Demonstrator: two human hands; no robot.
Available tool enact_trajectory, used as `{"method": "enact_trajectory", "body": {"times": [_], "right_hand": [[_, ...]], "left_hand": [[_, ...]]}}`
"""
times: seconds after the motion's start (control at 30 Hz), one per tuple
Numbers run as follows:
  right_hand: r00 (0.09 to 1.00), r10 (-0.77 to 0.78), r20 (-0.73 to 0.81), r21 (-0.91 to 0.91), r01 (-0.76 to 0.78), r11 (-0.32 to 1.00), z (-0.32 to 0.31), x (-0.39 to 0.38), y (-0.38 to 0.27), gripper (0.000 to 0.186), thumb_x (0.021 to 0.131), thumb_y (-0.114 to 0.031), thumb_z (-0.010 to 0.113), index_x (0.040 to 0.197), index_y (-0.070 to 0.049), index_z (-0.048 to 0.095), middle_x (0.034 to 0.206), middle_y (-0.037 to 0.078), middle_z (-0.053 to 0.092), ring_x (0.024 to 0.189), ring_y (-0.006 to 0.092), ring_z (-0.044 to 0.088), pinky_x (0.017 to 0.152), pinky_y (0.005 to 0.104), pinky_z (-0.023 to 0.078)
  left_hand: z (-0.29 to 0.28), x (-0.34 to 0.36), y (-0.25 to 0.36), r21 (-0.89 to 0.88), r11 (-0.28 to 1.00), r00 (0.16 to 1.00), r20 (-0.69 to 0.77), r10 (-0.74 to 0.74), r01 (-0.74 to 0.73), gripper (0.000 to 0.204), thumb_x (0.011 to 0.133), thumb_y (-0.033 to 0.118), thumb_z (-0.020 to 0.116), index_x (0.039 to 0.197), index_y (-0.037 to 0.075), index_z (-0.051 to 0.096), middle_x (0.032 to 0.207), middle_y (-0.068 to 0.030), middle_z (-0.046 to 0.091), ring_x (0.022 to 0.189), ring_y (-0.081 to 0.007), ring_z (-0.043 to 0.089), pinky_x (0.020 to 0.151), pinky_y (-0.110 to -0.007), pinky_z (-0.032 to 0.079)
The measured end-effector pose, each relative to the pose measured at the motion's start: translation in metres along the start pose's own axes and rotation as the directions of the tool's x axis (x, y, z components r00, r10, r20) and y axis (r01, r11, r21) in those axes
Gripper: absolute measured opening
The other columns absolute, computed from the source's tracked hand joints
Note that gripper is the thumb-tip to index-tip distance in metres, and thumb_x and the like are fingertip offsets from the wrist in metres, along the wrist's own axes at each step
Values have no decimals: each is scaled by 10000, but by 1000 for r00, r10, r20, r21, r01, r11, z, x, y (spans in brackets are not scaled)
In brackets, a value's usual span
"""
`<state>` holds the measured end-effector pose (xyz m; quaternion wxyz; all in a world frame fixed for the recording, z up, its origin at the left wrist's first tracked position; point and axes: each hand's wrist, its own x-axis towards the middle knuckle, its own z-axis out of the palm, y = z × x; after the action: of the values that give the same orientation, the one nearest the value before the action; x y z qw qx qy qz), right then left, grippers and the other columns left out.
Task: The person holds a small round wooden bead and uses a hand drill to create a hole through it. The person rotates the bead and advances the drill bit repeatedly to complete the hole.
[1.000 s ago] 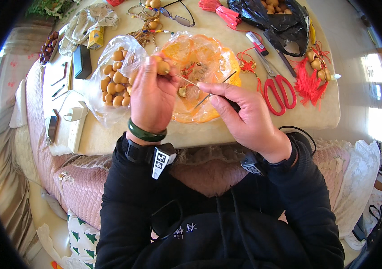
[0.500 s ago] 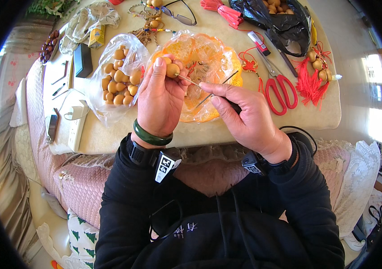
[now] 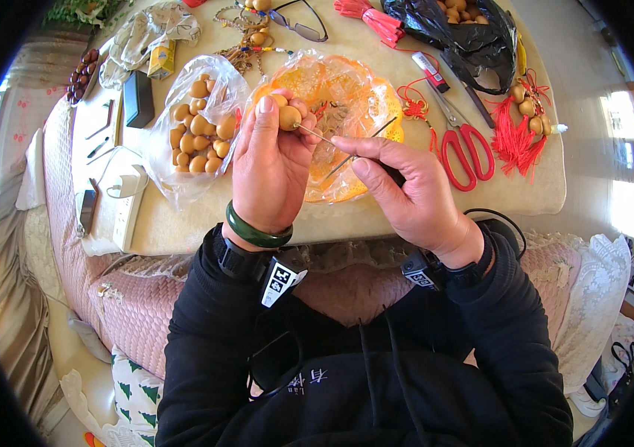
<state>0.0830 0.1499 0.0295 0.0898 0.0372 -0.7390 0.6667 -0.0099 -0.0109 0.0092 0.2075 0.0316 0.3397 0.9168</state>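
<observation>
Nearest, pinched between thumb and forefinger of the right hand (image 3: pixel 415 195): a thin metal pick (image 3: pixel 315 133). Clasped in the left hand (image 3: pixel 270 167): a small bottle gourd (image 3: pixel 289 118), held up over the left side of an orange openwork basket (image 3: pixel 389 97), with one end at the pick's tip. Impossible to tell how deep, if at all, inside. Liable to skid off the smooth curve and jab that same left hand if pushed hard at a slant; liable also to crack the shell if levered sideways. Beyond, to the right, red-handled scissors (image 3: pixel 466 154); to the left, more gourds (image 3: pixel 199 141) in a clear plastic bag (image 3: pixel 183 190). Farthest, a black plastic bag (image 3: pixel 484 56).
</observation>
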Motion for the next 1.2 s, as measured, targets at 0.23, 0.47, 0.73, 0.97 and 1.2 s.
{"method": "enact_trajectory", "body": {"times": [0.23,0.47,0.73,0.97,1.2], "right_hand": [[997,38,72,-59,-33,998,0,-2,-1,272,985,-70,550,1228,20,632,1149,112,699,1042,128,634,919,272,482],[996,-52,75,-271,70,960,-2,-3,-2,274,945,-10,579,1210,8,642,1004,167,706,890,219,687,796,283,519],[991,81,106,-209,-58,976,-8,0,-10,272,958,-34,569,1218,2,639,975,148,706,857,204,671,792,279,510],[972,185,144,-115,-169,979,-10,-2,-12,290,998,-99,529,1254,3,619,1156,138,695,1028,152,645,913,275,481],[975,180,133,-132,-163,978,-7,-1,-11,290,989,-75,535,1257,-1,620,1148,159,698,1041,157,654,915,282,490]], "left_hand": [[1,-3,-5,37,997,997,37,72,-74,235,1055,218,451,1149,21,538,969,-78,579,884,-149,549,792,-289,457],[6,-10,-14,186,980,986,-135,97,-71,244,1052,207,456,1177,17,542,1042,-56,573,965,-147,533,863,-303,432],[4,-6,-12,551,825,972,-97,214,-127,203,1041,205,486,1169,59,548,1019,-42,576,888,-109,532,726,-281,473],[-16,18,17,250,938,962,-72,265,-240,224,1040,158,472,1154,-22,542,914,-64,577,825,-153,523,822,-314,450],[-13,12,7,123,991,995,-78,67,-57,234,1045,174,468,1158,-15,545,970,-68,588,855,-153,535,840,-311,457]]}}
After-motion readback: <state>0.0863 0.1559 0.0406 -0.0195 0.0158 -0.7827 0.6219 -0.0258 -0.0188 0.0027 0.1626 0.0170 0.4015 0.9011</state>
